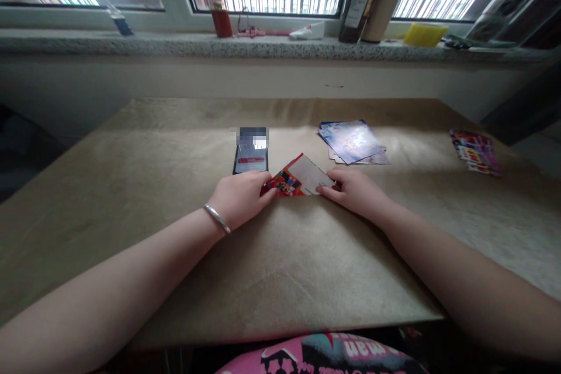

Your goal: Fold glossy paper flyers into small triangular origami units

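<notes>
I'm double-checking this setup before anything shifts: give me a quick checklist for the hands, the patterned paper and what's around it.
1. Left hand on the patterned paper: ok, it holds the left corner.
2. Right hand on it too: ok, at the right corner.
3. Phone well away from the hands: not ok, it lies right behind the left hand; whether they touch, I cannot tell.
4. Paper pile apart from the held paper: ok, it lies farther back, to the right.
5. Bracelet off the paper: ok, it sits at the left wrist.
6. Paper flat against the table: cannot tell.
</notes>
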### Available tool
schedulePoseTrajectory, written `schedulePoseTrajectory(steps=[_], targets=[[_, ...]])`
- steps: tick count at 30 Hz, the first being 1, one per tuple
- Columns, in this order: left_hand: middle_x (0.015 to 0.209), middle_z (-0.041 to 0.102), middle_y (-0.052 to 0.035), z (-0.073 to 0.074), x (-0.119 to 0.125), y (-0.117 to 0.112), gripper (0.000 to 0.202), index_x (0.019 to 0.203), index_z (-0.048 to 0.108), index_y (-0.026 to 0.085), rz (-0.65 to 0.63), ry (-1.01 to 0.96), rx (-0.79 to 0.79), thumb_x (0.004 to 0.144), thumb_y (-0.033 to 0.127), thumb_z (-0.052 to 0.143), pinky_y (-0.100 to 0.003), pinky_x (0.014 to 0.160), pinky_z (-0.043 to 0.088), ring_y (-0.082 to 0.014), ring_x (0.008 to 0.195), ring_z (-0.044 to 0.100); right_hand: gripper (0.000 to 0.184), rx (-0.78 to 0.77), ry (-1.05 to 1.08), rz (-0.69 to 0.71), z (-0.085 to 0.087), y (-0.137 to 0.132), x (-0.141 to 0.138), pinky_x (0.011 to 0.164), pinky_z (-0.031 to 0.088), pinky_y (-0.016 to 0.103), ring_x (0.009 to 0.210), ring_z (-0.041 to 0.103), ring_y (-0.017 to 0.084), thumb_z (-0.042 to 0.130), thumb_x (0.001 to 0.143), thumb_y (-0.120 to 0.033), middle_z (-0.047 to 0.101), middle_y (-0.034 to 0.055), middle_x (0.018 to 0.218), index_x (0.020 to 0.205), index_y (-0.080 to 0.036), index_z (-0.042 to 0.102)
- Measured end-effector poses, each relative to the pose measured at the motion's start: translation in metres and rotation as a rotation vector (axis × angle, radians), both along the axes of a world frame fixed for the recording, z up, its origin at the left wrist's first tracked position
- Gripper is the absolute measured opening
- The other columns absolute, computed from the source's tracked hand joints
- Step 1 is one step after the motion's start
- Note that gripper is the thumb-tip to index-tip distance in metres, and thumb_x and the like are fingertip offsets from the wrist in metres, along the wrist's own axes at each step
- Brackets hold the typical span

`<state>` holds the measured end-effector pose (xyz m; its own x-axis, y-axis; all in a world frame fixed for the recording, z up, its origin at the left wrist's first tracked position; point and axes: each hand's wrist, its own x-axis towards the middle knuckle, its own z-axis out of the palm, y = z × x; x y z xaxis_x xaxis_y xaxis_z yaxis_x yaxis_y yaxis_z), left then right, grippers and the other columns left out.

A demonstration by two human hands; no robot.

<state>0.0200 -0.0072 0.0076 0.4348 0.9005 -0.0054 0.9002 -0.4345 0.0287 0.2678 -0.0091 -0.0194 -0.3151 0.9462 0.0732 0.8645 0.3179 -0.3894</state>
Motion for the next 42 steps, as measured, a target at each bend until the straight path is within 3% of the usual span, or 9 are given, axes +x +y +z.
schedulePoseTrajectory(steps=[7, 17, 25, 29, 37, 42], targets=[[0.080, 0.068, -0.0017, -0.007, -0.001, 0.000, 0.031, 0.095, 0.056, 0.022, 0.028, -0.010, 0.100, 0.086, 0.051, 0.048, -0.023, 0.047, 0.031, -0.0181, 0.066, 0.063, 0.024, 0.012, -0.004, -0.121, -0.002, 0.000, -0.005, 0.049, 0.031, 0.024, 0.059, 0.053, 0.015, 0.062, 0.076, -0.044, 0.063, 0.0027, 0.071, 0.078, -0.020, 0.059], [0.092, 0.068, -0.0020, -0.003, -0.011, 0.010, 0.027, 0.107, 0.058, 0.022, -0.046, -0.017, -0.078, 0.086, 0.040, 0.052, -0.025, 0.057, 0.041, -0.0182, 0.075, 0.064, 0.022, -0.126, 0.046, -0.129, -0.005, 0.005, 0.012, 0.052, 0.037, 0.026, 0.061, 0.055, 0.015, 0.066, 0.073, -0.042, 0.064, 0.0014, 0.072, 0.078, -0.021, 0.059], [0.113, 0.064, -0.0026, -0.004, -0.019, 0.016, 0.033, 0.120, 0.055, 0.025, -0.149, 0.050, -0.116, 0.089, 0.032, 0.049, -0.026, 0.071, 0.046, -0.0200, 0.092, 0.064, 0.012, -0.124, 0.128, 0.034, -0.012, 0.010, 0.026, 0.050, 0.037, 0.024, 0.057, 0.051, 0.012, 0.057, 0.079, -0.031, 0.060, 0.0003, 0.067, 0.082, -0.020, 0.060], [0.111, 0.064, -0.0028, -0.003, -0.020, 0.013, 0.033, 0.121, 0.054, 0.024, -0.187, 0.029, -0.096, 0.089, 0.031, 0.047, -0.026, 0.071, 0.046, -0.0191, 0.091, 0.064, 0.010, -0.100, 0.148, 0.054, -0.012, 0.010, 0.027, 0.050, 0.037, 0.023, 0.057, 0.049, 0.012, 0.057, 0.078, -0.030, 0.058, -0.0007, 0.066, 0.079, -0.020, 0.058], [0.092, 0.063, -0.0003, 0.000, -0.017, 0.009, 0.018, 0.100, 0.061, 0.023, -0.265, -0.072, 0.063, 0.086, 0.029, 0.050, -0.021, 0.060, 0.042, -0.0123, 0.072, 0.060, 0.004, 0.111, 0.218, 0.203, -0.003, 0.006, 0.027, 0.056, 0.039, 0.023, 0.062, 0.048, 0.011, 0.057, 0.077, -0.023, 0.053, 0.0002, 0.072, 0.076, -0.020, 0.055], [0.090, 0.062, -0.0017, -0.002, -0.020, 0.012, 0.014, 0.090, 0.064, 0.021, -0.382, -0.150, 0.199, 0.086, 0.025, 0.051, -0.021, 0.060, 0.042, -0.0122, 0.073, 0.058, 0.004, 0.172, 0.227, 0.317, -0.001, 0.005, 0.029, 0.062, 0.041, 0.024, 0.067, 0.050, 0.013, 0.056, 0.076, -0.015, 0.055, 0.0017, 0.075, 0.075, -0.020, 0.055]])
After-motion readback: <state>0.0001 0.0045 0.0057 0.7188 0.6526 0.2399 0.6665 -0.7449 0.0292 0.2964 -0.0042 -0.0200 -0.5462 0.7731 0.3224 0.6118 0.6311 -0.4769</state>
